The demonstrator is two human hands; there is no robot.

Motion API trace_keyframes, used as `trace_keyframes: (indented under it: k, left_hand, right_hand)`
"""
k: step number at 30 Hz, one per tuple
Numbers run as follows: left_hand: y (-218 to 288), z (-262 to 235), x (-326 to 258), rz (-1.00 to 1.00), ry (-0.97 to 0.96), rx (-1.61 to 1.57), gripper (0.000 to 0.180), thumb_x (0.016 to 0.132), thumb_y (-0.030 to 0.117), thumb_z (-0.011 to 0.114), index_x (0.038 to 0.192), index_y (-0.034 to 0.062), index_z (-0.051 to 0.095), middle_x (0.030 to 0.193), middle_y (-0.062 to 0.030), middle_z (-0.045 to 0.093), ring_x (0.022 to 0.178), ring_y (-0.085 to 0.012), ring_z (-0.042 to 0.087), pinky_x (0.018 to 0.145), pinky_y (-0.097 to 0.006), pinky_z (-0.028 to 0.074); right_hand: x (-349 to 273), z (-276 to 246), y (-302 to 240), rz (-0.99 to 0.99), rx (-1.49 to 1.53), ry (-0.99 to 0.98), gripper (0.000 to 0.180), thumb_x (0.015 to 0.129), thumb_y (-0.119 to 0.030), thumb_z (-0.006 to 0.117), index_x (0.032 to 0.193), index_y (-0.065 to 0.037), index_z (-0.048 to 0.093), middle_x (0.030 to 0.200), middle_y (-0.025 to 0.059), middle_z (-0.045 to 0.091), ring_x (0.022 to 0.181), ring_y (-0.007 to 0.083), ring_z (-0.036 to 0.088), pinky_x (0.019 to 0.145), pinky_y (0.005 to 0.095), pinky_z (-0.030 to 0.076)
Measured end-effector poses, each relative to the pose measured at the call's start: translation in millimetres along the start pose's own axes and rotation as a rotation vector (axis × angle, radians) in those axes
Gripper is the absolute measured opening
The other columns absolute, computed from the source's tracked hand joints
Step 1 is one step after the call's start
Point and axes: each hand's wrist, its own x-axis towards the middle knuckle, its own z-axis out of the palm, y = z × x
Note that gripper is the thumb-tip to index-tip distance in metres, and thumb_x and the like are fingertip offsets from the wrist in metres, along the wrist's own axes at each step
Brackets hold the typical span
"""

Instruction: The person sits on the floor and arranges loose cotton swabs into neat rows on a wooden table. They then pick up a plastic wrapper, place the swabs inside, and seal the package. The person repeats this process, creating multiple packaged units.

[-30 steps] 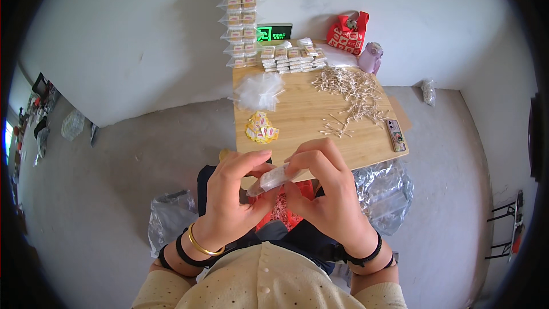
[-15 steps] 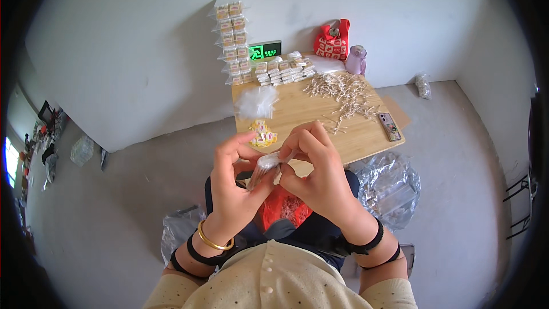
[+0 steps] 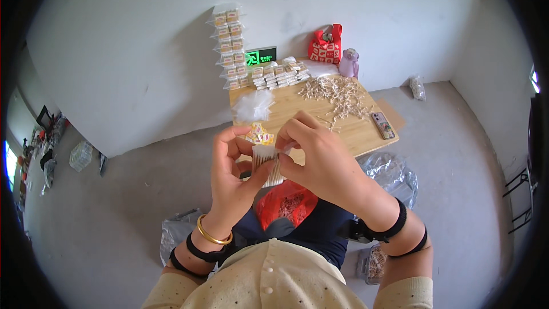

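My left hand (image 3: 231,166) is closed on the side of a small pack of cotton swabs (image 3: 265,154), its thumb across the front. A row of thin sticks shows in the pack, which seems to be in a clear bag. At the pack's upper right edge, the fingertips of my right hand (image 3: 313,151) pinch what looks like the bag's film; the exact grip is partly hidden. Just beyond my fingers lie small yellow and white cards (image 3: 261,133) on the wooden table (image 3: 291,111). A red plastic bag (image 3: 286,203) with loose bits in it rests on my lap.
A pile of loose swabs (image 3: 337,94), clear bags (image 3: 254,106) and a phone (image 3: 383,126) lie on the table. Filled packs (image 3: 280,74) are stacked behind, beside a tall tower of packs (image 3: 230,46). A swab-filled container (image 3: 374,264) stands by my right arm.
The pack has turned so its row of sticks faces me. My right forearm has swung outward to the right, and the swab-filled container beside it has come into fuller view.
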Motion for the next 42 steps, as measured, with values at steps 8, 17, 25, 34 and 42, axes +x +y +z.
trace_keyframes:
  k: [8, 17, 25, 34, 42]
  left_hand:
    - [-4, -6, 1, 0.026, 0.012, -0.016, 0.068, 0.084, -0.002, 0.081, 0.139, 0.0077, 0.043, 0.102, -0.0037, 0.059, 0.098, -0.0128, 0.061, 0.078, -0.025, 0.055]
    - [-5, -16, 3, -0.192, -0.036, -0.441, 0.065, 0.085, 0.003, 0.083, 0.138, 0.0086, 0.044, 0.11, -0.0113, 0.068, 0.102, -0.0162, 0.066, 0.09, -0.031, 0.056]
    - [-9, -13, 6, -0.285, -0.075, -0.364, 0.058, 0.088, 0.004, 0.081, 0.135, 0.0065, 0.046, 0.111, -0.01, 0.068, 0.105, -0.0163, 0.066, 0.091, -0.03, 0.054]
    - [-24, -7, 15, -0.249, -0.044, -0.393, 0.05, 0.091, 0.001, 0.077, 0.132, 0.0067, 0.049, 0.11, -0.0062, 0.067, 0.103, -0.013, 0.067, 0.087, -0.028, 0.057]
    - [-28, -2, 30, -0.205, -0.159, -0.06, 0.039, 0.093, 0.011, 0.077, 0.126, 0.0049, 0.057, 0.112, -0.0048, 0.068, 0.101, -0.0088, 0.066, 0.085, -0.025, 0.056]
  right_hand:
    - [23, -3, 9, 0.021, 0.067, -0.145, 0.019, 0.079, -0.008, 0.071, 0.092, 0.002, 0.063, 0.093, 0.0157, 0.065, 0.082, 0.0305, 0.067, 0.075, 0.0386, 0.054]
    - [39, -22, 4, 0.34, 0.351, -0.452, 0.015, 0.088, -0.005, 0.069, 0.101, 0.002, 0.064, 0.092, 0.0004, 0.064, 0.086, 0.0051, 0.06, 0.075, 0.0245, 0.051]
    - [23, -3, 29, 0.313, 0.432, -0.223, 0.017, 0.089, -0.008, 0.067, 0.101, 0.003, 0.068, 0.09, 0.0057, 0.07, 0.082, 0.0101, 0.063, 0.076, 0.028, 0.052]
    - [3, 13, 50, 0.282, 0.616, -0.166, 0.023, 0.099, 0.0, 0.064, 0.121, 0.003, 0.057, 0.106, 0.0025, 0.063, 0.1, 0.007, 0.062, 0.088, 0.0245, 0.052]
    - [-3, 17, 71, 0.278, 0.593, -0.051, 0.025, 0.099, -0.007, 0.067, 0.121, 0.004, 0.06, 0.106, 0.007, 0.069, 0.099, 0.0113, 0.066, 0.085, 0.0283, 0.055]
